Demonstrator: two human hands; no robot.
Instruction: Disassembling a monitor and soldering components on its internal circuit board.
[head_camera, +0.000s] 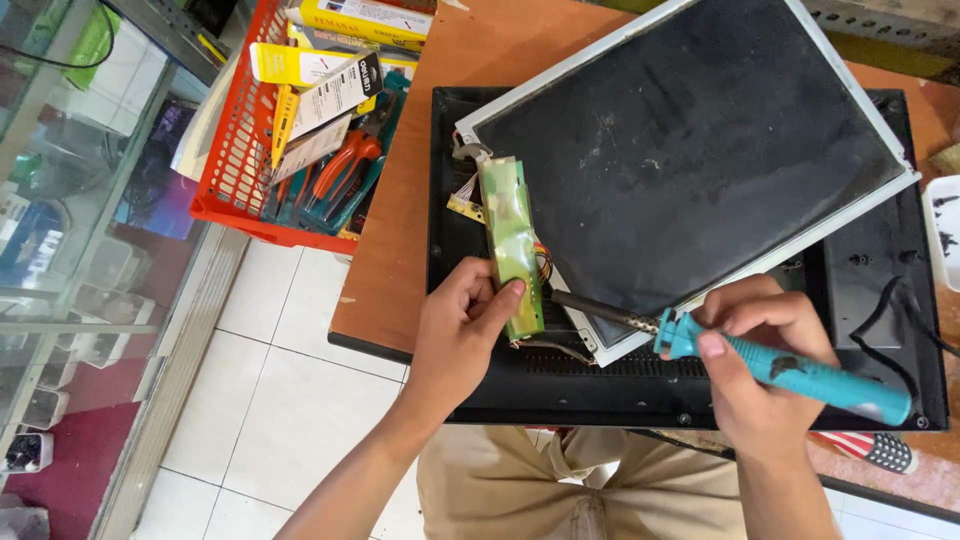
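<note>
L hand pinches the lower end of a long green circuit board, thumb on its face, fingers curled round the left edge. Board stands on edge along the left side of a dark flat panel in a pale metal frame, thin wires at its top end and more wires w/ a small plug at its right side near the thumb. R hand is closed round the teal handle of a soldering iron, thumb on top, fingers wrapped under. Iron's dark metal barrel points left; its tip sits at the bottom of the board, just beside the L thumb; can't tell if tip touches. Panel lies tilted on a black plastic back cover, which rests on the brown desk and overhangs its near edge. A black cord runs over the cover's right part.

Left of that, at the desk's edge: red plastic basket w/ orange-handled pliers, a yellow tester screwdriver & packaged items. White tiled floor below, glass display case at far left. Person's beige trousers show at bottom centre.
</note>
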